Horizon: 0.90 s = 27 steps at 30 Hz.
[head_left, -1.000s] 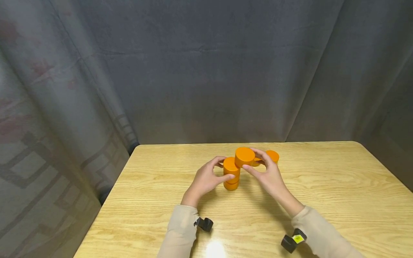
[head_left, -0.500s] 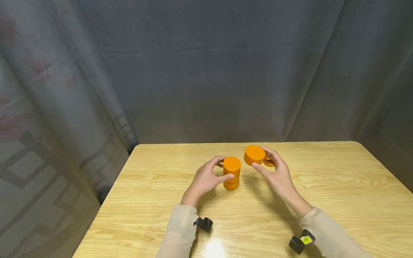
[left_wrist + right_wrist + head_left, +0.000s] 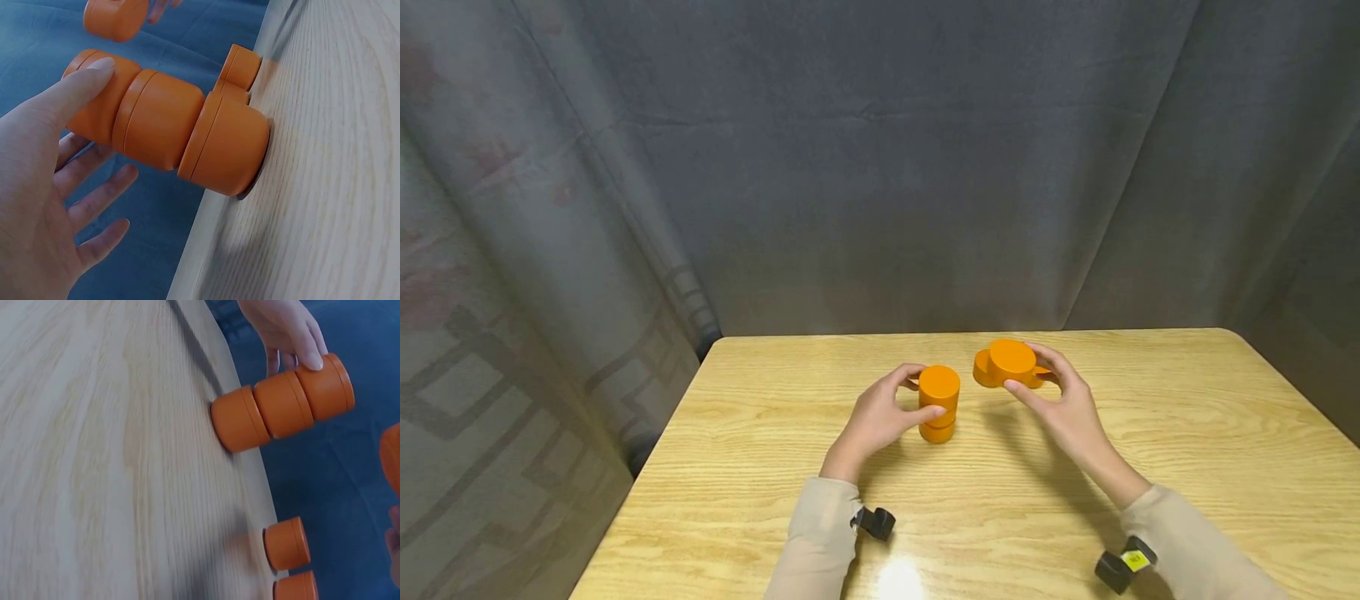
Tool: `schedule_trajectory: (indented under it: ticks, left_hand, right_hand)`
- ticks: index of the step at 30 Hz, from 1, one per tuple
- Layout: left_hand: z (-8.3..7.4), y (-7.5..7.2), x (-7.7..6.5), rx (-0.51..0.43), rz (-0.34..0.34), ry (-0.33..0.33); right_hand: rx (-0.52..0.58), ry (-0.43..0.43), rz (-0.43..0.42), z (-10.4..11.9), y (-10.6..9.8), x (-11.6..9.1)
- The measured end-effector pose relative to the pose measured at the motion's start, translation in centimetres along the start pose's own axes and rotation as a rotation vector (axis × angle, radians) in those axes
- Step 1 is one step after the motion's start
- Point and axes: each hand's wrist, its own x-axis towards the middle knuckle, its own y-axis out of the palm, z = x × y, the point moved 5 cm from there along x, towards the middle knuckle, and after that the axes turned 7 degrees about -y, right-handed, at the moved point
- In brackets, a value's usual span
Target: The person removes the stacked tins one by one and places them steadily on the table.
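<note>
Three round orange jars (image 3: 938, 387) stand in an upright stack on the table, each with a seam near its top like a lid line. My left hand (image 3: 880, 417) holds the top jar (image 3: 325, 387) of that stack, thumb on the near side and fingers behind. Its lower fingers hang apart from the jars in the left wrist view. To the right, my right hand (image 3: 1063, 412) grips another orange jar (image 3: 1011, 358) between thumb and fingers, raised above the table and apart from the stack. Only an edge of this jar (image 3: 392, 456) shows in the right wrist view.
Two smaller orange jars (image 3: 286, 544) stand side by side on the wooden table (image 3: 737, 517), behind the raised jar and partly hidden by it in the head view. A grey curtain (image 3: 880, 183) hangs behind the table's far edge.
My right hand has moved right with its jar, away from the top of the stack. The left hand and the stack have stayed where they were.
</note>
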Motion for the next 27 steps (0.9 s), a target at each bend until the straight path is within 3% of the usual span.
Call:
schedule_trajectory:
  ticks: [27]
  left_hand:
    - [0.1, 0.0, 0.0, -0.032, 0.01, -0.009]
  right_hand:
    - [-0.113, 0.041, -0.031, -2.4, -2.9, 0.0]
